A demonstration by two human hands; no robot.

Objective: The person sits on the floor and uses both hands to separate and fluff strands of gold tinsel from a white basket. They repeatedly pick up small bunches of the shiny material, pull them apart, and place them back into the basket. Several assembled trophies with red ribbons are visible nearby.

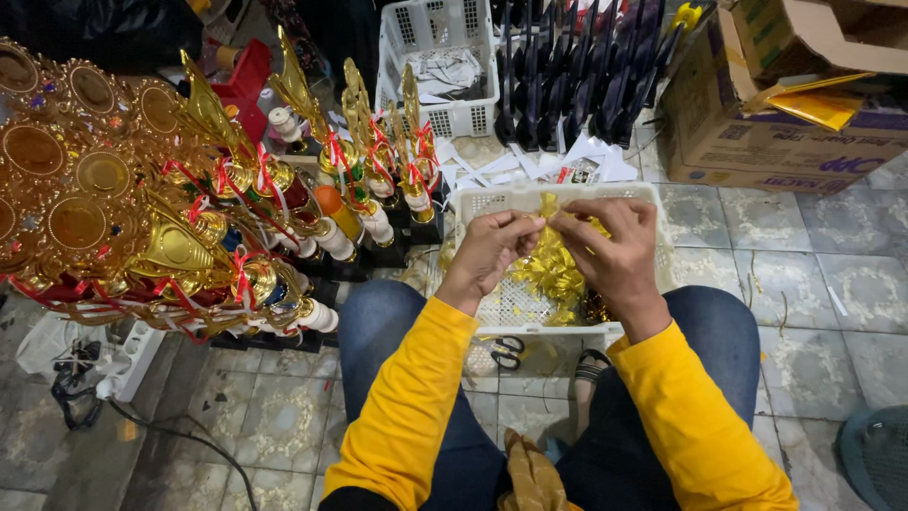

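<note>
Here, hands (553,246) pinching gold ribbon (549,205), white basket (492,201)

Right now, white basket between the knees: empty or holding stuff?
Holding stuff: gold ribbon pieces lie in the white basket, with bare mesh floor showing around them.

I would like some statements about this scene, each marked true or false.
1. Both hands, the left hand and the right hand, hold a gold ribbon. True.
2. The hands work above a cardboard box. False: they are above a white basket holding more gold ribbon.
3. Gold trophies stand to the person's left. True.
4. The scissors are in the right hand. False: they lie on the floor between the knees.
5. The sleeves are blue. False: they are yellow.
</note>
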